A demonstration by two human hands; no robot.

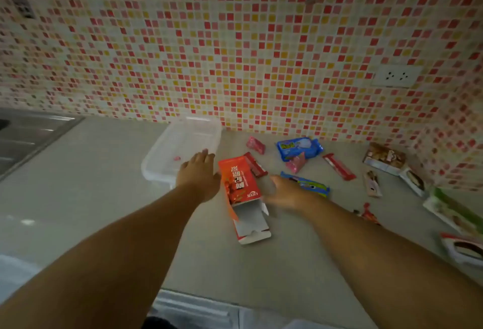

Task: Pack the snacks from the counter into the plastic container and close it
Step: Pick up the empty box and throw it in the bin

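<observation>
A clear plastic container [159,155] stands open near the back wall, with one small pink sweet [177,158] inside. My left hand [199,172] reaches over its near right corner with the fingers straight and holds nothing. A red snack box [239,183] with its near end flap open lies just right of that hand. My right hand [285,193] is blurred against the box's right side, and its grip is unclear. Loose snacks lie to the right: a red bar [254,164], pink packets [255,145], a blue pack [299,148] and a blue biscuit roll [309,185].
Further right lie a red stick bar [339,166], a brown and white box [385,159], a small packet [372,183], a green box [452,211] and a white packet [462,247]. A steel sink [26,132] is at the left. The tiled wall has a socket [397,76].
</observation>
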